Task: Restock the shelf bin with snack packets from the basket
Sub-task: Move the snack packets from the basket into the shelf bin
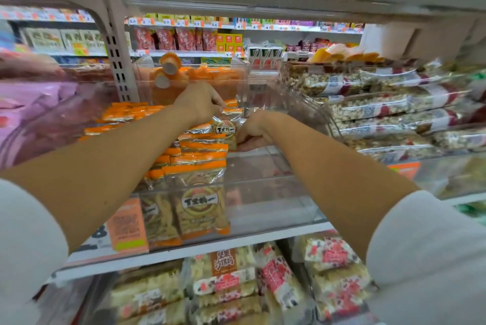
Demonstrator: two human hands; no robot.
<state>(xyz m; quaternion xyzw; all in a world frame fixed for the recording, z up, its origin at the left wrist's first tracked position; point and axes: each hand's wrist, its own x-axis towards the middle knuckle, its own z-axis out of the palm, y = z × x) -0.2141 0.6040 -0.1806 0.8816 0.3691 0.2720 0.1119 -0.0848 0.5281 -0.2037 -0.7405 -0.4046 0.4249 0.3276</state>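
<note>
So the snack packet (226, 129) is upright near the back of the clear shelf bin (273, 209), just right of the row of orange-topped packets (200, 164) that are already standing in there. The right hand (253, 132) has it gripped from the side, thumb and fingers curled round it. The left hand (200, 101) looks to be pinching its top edge. There's an orange price tag (128, 224) on the bin front, nut bar packs (381, 111) stacked in the next bin right, and more packs (227, 281) on the shelf below.
</note>
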